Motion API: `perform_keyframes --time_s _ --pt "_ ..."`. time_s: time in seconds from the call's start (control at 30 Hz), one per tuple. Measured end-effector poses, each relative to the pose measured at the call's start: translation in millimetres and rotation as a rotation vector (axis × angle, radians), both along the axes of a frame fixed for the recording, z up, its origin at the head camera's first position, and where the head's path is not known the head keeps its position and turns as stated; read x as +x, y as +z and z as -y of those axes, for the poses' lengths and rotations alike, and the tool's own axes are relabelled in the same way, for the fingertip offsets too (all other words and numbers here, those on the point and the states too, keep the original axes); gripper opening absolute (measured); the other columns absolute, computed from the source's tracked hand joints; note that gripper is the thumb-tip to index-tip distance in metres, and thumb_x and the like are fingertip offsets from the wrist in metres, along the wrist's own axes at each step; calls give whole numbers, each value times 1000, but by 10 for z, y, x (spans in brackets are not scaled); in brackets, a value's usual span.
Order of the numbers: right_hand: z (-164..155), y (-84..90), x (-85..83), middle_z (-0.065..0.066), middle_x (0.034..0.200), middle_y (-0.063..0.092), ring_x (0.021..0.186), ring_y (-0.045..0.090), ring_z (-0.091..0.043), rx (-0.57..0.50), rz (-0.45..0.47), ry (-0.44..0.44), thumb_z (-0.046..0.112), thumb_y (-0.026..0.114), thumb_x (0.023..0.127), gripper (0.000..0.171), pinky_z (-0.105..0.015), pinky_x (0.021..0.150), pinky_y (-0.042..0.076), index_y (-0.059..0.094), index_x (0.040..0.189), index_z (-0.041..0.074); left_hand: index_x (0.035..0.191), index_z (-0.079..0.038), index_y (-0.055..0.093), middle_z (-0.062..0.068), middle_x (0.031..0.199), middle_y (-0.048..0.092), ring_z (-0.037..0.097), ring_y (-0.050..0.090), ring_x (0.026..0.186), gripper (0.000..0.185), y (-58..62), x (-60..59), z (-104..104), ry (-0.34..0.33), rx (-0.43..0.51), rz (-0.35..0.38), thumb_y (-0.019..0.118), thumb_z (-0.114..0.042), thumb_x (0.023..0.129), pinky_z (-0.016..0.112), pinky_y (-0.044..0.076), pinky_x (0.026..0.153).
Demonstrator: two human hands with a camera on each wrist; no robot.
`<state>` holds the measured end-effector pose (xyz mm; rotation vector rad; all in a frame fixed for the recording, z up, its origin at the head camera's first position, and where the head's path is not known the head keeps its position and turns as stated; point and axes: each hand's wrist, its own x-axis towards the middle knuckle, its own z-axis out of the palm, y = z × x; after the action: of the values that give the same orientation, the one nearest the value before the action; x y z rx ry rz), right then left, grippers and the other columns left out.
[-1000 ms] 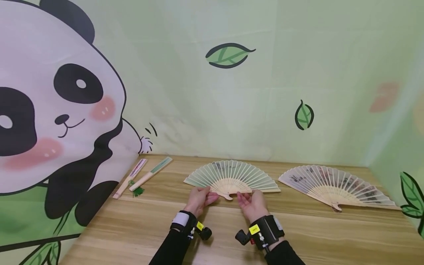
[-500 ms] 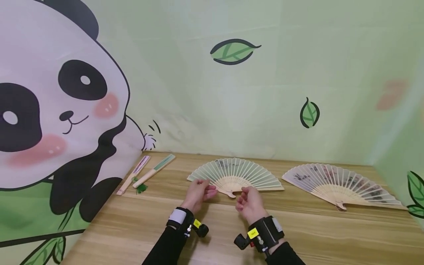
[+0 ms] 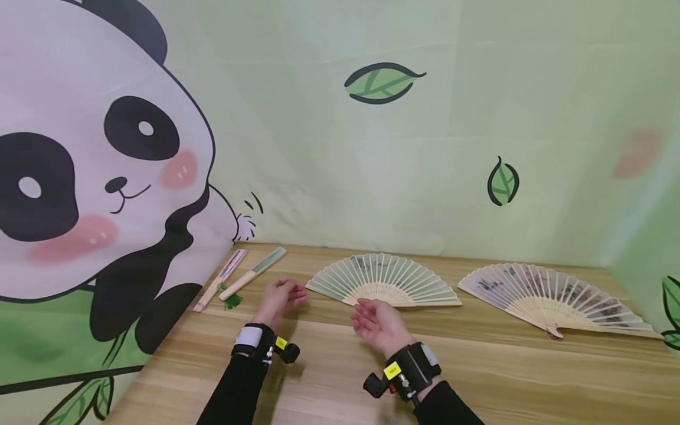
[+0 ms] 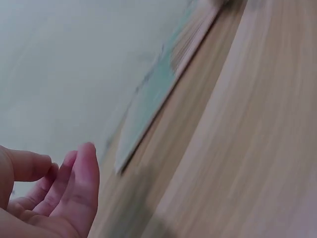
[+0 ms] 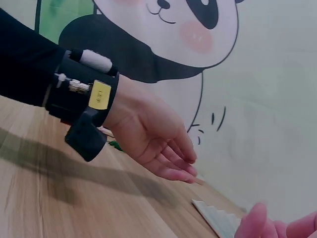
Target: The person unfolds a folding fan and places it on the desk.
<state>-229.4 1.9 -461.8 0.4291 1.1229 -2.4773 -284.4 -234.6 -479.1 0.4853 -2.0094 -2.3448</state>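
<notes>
on tbl (image 3: 329,389) | sprd: grn fan (image 3: 383,282), lilac fan (image 3: 555,301) | 2 folded fans (image 3: 253,274)

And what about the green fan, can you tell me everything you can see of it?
The green fan is spread wide open, like a half circle, and lies on the wood-patterned table near the back wall. Its pleated, pale green part carries a blurry dark print. Thin, pale ribs, perhaps wood or bamboo, gather toward the near edge. The right hand hides where they meet; I can't tell whether it touches the fan.
</notes>
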Motion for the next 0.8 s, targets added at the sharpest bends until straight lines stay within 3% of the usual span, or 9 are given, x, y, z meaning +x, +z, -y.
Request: perform_keyframes --time_s 0.13,0.27,0.4,0.5,0.6,0.7,0.8 --pt "92 3 -23 -15 111 55 91 59 -24 -10 -3 25 5 41 99 35 -27 78 52 44 131 -10 126 12 45 26 111 59 25 66 85 32 15 -43 230 46 -157 2 47 -8 102 34 58 78" --pt "217 -4 -17 -13 106 57 93 60 -25 -5 -11 59 5 41 100 36 -29 80 53 43 132 -10 118 10 57 22 103 61 22 61 77 29 -13 -49 498 95 -513 -7 50 -10 97 26 53 63" --pt "359 -7 -6 -13 103 58 88 62 -24 15 -27 82 5 42 100 34 -29 80 54 44 130 -10 118 6 62 25 108 62 32 58 91 32 -51 -58 748 123 -803 11 48 -12 95 38 48 75" --pt "454 -16 8 -12 102 59 89 62 -24 23 -35 102 5 42 99 32 -31 81 53 46 128 -9 122 5 60 29 117 59 45 50 107 35 -68 -77 872 150 -931 26 47 -11 94 52 40 88" --pt "537 -28 23 -14 105 59 96 62 -28 24 -34 118 4 43 99 31 -32 84 53 47 126 -10 128 5 56 30 125 52 49 42 113 39 -80 -104 962 168 -1073 65 47 -9 93 59 38 89" --pt "619 -30 21 -18 111 59 102 61 -31 27 -34 129 4 43 99 32 -33 86 53 46 126 -11 132 6 50 32 131 46 51 34 119 42 -79 -134 1044 125 -1159 127 45 -10 94 65 36 90" --pt "703 -16 1 -23 116 57 106 59 -34 35 -41 139 3 42 98 33 -34 88 52 45 127 -13 127 8 49 33 127 48 53 35 119 39 -68 -162 1104 84 -1188 172 44 -12 93 70 34 89"
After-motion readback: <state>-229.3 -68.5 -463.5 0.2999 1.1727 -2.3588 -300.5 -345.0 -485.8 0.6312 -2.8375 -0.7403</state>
